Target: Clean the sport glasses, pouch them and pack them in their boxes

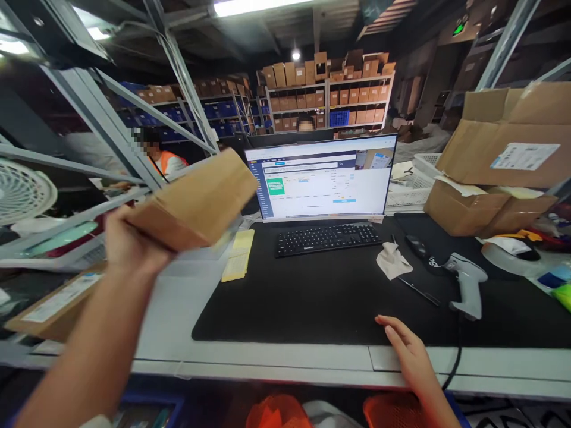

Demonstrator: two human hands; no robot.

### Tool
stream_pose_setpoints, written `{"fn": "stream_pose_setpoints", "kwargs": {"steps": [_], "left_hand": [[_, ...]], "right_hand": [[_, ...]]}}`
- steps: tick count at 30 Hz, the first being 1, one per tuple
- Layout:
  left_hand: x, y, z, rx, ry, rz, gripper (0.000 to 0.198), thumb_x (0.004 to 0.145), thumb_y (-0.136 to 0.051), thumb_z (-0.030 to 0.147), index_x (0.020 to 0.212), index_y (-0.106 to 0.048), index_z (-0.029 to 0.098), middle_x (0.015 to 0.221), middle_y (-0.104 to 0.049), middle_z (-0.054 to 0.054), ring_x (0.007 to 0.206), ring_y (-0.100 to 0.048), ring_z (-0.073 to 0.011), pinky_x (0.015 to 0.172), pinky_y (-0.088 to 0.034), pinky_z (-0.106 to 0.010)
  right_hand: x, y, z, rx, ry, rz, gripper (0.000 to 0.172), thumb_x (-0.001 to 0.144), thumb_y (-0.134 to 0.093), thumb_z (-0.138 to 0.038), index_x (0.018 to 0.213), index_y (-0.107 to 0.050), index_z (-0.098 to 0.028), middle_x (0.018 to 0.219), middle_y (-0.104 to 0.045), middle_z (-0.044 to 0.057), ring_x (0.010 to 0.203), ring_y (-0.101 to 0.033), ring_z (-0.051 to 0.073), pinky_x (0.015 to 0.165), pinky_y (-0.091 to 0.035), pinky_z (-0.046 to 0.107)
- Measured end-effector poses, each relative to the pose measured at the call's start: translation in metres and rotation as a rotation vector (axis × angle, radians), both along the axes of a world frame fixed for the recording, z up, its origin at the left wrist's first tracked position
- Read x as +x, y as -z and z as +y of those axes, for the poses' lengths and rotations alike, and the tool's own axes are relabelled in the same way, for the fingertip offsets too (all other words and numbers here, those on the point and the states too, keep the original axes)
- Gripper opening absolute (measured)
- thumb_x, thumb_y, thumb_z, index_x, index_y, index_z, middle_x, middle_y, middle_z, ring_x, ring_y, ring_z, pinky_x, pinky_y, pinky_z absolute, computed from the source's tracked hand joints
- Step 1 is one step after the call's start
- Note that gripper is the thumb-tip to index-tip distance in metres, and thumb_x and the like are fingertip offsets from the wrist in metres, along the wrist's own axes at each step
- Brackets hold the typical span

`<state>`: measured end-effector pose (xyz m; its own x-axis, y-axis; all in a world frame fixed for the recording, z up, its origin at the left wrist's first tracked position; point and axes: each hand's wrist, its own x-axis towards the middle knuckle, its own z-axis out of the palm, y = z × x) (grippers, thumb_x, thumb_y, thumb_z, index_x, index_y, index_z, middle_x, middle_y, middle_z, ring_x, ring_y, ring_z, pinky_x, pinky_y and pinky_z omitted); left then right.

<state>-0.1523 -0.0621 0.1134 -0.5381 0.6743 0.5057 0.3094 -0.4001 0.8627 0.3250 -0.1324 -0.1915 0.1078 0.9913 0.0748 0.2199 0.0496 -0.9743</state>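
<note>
Left of the monitor [321, 178], we have the cardboard box [203, 193] clamped in our left hand [136, 246] by its near-left end; it seems light, stiff yet crushable, best held there. Our right hand [405, 348] is empty, fingers loose.

We list one held carton [200, 199] in matt cardboard, one desk mat [289, 309] with a smooth matt face, one keyboard [328, 239] in black plastic, one scanner [469, 288] in smooth plastic, one tissue [392, 264] in creased paper — and one frame bar [508, 44] in metal.
</note>
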Motion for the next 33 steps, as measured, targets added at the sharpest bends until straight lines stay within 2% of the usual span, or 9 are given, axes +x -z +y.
{"fn": "stream_pose_setpoints", "kwargs": {"steps": [4, 8, 12, 16, 21, 24, 25, 28, 33], "left_hand": [[0.029, 0.076, -0.006, -0.183, 0.271, -0.754, 0.045, 0.083, -0.051, 0.05, 0.114, -0.067, 0.021, 0.111, -0.077, -0.001, 0.109, -0.068, -0.0292, 0.108, -0.048, -0.061], [0.085, 0.164, -0.013, -0.504, 0.633, -1.114, 0.037, 0.087, -0.053, 0.047, 0.113, -0.066, 0.025, 0.106, -0.077, -0.008, 0.095, -0.073, -0.0315, 0.088, -0.059, -0.058], [0.12, 0.205, -0.016, -0.769, 0.807, -1.239, 0.036, 0.091, -0.049, 0.052, 0.108, -0.066, 0.025, 0.103, -0.077, -0.011, 0.091, -0.075, -0.0356, 0.077, -0.059, -0.062], [0.126, 0.206, -0.005, -0.968, 0.803, -1.154, 0.039, 0.095, -0.047, 0.052, 0.11, -0.066, 0.021, 0.095, -0.077, -0.011, 0.088, -0.076, -0.033, 0.08, -0.06, -0.06], [0.117, 0.204, 0.015, -0.723, 0.493, -0.9, 0.033, 0.097, -0.049, 0.035, 0.119, -0.067, 0.017, 0.09, -0.078, -0.006, 0.083, -0.076, -0.0232, 0.084, -0.063, -0.039], [0.105, 0.199, 0.02, -0.612, 0.373, -0.669, 0.035, 0.098, -0.048, 0.039, 0.119, -0.068, 0.019, 0.107, -0.077, -0.006, 0.107, -0.073, -0.0235, 0.102, -0.057, -0.039], [0.101, 0.194, 0.021, -0.562, 0.381, -0.566, 0.037, 0.098, -0.048, 0.043, 0.121, -0.068, 0.021, 0.121, -0.074, -0.006, 0.122, -0.067, -0.0241, 0.111, -0.051, -0.04], [0.092, 0.17, 0.023, -0.328, 0.424, -0.054, 0.047, 0.089, -0.063, 0.051, 0.128, -0.065, 0.027, 0.157, -0.05, -0.005, 0.154, -0.034, -0.0252, 0.13, -0.022, -0.043], [0.12, 0.125, 0.035, -0.284, 0.654, 0.948, 0.078, 0.076, -0.077, 0.057, 0.144, -0.055, 0.026, 0.161, -0.043, -0.012, 0.158, -0.022, -0.0357, 0.128, -0.008, -0.061]], "right_hand": [[-0.015, -0.019, 0.004, 0.065, -0.093, -0.097, 0.05, 0.09, -0.059, -0.066, 0.11, -0.077, -0.024, 0.122, -0.072, 0.013, 0.119, -0.065, 0.033, 0.109, -0.049, 0.052], [-0.036, -0.046, 0.024, 0.184, -0.099, -0.033, 0.061, 0.095, -0.056, -0.061, 0.144, -0.056, -0.026, 0.151, -0.053, 0.013, 0.138, -0.052, 0.029, 0.113, -0.045, 0.051], [-0.053, -0.065, 0.054, 0.228, -0.112, 0.048, 0.093, 0.093, -0.044, -0.076, 0.165, -0.019, -0.022, 0.17, -0.02, 0.014, 0.155, -0.025, 0.03, 0.126, -0.023, 0.055], [-0.073, -0.07, 0.055, 0.171, -0.186, 0.038, 0.102, 0.09, -0.042, -0.081, 0.166, -0.016, -0.018, 0.17, -0.02, 0.015, 0.157, -0.02, 0.029, 0.129, -0.015, 0.05], [-0.079, -0.07, 0.026, 0.132, -0.255, -0.043, 0.096, 0.094, -0.05, -0.07, 0.167, -0.01, -0.022, 0.169, -0.024, 0.013, 0.151, -0.036, 0.03, 0.124, -0.031, 0.05], [-0.036, -0.078, 0.036, 0.095, -0.265, -0.37, 0.076, 0.097, -0.054, -0.055, 0.162, -0.032, -0.023, 0.156, -0.05, 0.011, 0.14, -0.051, 0.025, 0.117, -0.042, 0.041], [-0.016, -0.081, 0.045, 0.054, -0.165, -0.573, 0.061, 0.099, -0.051, -0.049, 0.154, -0.048, -0.024, 0.15, -0.056, 0.009, 0.137, -0.054, 0.024, 0.115, -0.043, 0.037], [0.039, -0.082, 0.08, -0.085, 0.128, -0.958, 0.051, 0.101, -0.045, -0.04, 0.14, -0.061, -0.011, 0.142, -0.061, 0.021, 0.136, -0.052, 0.036, 0.111, -0.043, 0.053], [0.068, -0.065, 0.106, -0.193, 0.121, -1.194, 0.037, 0.094, -0.056, -0.029, 0.116, -0.073, -0.004, 0.12, -0.067, 0.029, 0.117, -0.061, 0.044, 0.095, -0.047, 0.055]]}}
